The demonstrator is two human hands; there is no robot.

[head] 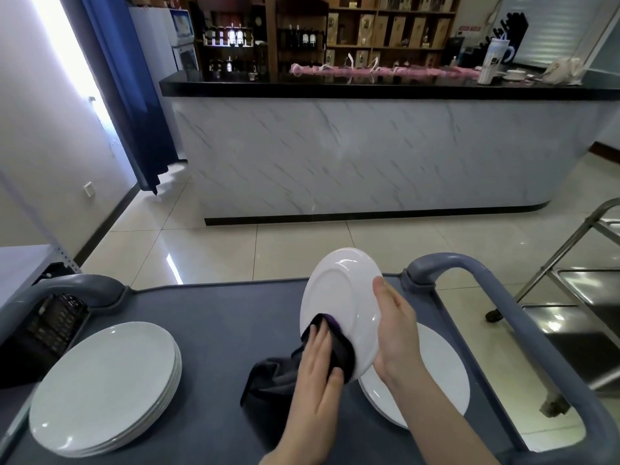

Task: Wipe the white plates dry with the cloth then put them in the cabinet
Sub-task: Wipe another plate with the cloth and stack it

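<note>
The grey cart (218, 330) carries everything. At the cart's left end lies a stack of white plates (107, 387); at its right end lie a few more plates (443, 374). Above that right end, one white plate (339, 293) is held tilted on edge, probably so its face is open to wiping. The dark cloth (278, 374) trails down to the cart's middle. The right hand (396, 330) grips the tilted plate's rim to steady it, while the left hand (318, 370), fingers flat, presses the cloth against its face.

Marble-fronted counter (369, 156) stands beyond grey cart (218, 330).
</note>
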